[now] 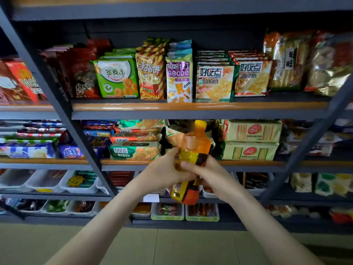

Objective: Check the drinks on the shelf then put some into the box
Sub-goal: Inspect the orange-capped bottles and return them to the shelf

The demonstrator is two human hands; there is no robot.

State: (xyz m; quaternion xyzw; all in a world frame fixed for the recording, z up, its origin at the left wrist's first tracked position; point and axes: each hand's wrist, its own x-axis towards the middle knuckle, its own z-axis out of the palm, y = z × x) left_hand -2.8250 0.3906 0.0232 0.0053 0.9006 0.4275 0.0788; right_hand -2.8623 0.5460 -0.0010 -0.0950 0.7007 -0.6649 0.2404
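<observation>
Your left hand [164, 170] and your right hand [209, 175] both hold one bottle [196, 145]. Your left fingers curl round its left side. Your right thumb lies across the front, and your other right fingers go round behind it.

The bottle is up in the air in front of the shelves [191, 107] and touches none of them. It stands almost straight up, tipped a little to the right. Its orange cap [200, 124] is on top. Inside the bottle is orange drink. A yellow, red and dark label [183, 192] wraps the lower part.

Right behind the bottle is the middle shelf. Two pale yellow biscuit packs [251, 131] lie there, one on top of the other, just to the right of the bottle. To the left lies a green and orange biscuit pack [134, 150] with more packs piled on it.

On the shelf above, the snacks stand up in rows. There is a green bag [118, 77], a striped bag [150, 73], a purple bag with letters [178, 81] and two cracker packs [214, 81] side by side.

Below your hands, white tubs [45, 188] sit next to each other. One tub [80, 190] holds green packets and a yellow tag. What is in the other tubs is too blurry to tell.

On the lowest shelf are more tubs [167, 218], with small red and dark snacks in them. Under the shelves is a pale tiled floor [172, 245].
</observation>
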